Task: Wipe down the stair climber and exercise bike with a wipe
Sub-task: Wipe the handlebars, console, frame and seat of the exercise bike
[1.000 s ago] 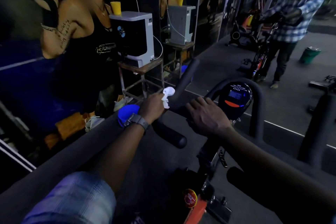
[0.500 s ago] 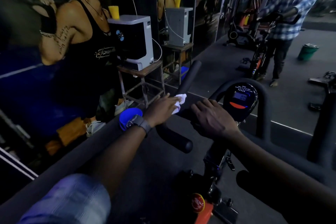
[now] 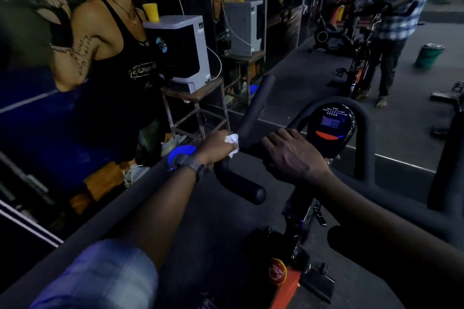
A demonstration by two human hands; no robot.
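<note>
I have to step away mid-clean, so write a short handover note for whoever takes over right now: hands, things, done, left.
Left hand grips the white wipe against the bike's left handlebar, at the bend.
Right hand rests on the handlebar centre, beside the console, steadying the bike.
Done: cannot be told from this view; wiping of the left handlebar is under way.
Left: the lower grip end, the right-side bar, the console, the frame below, then the stair climber, which is not clearly in view.
</note>
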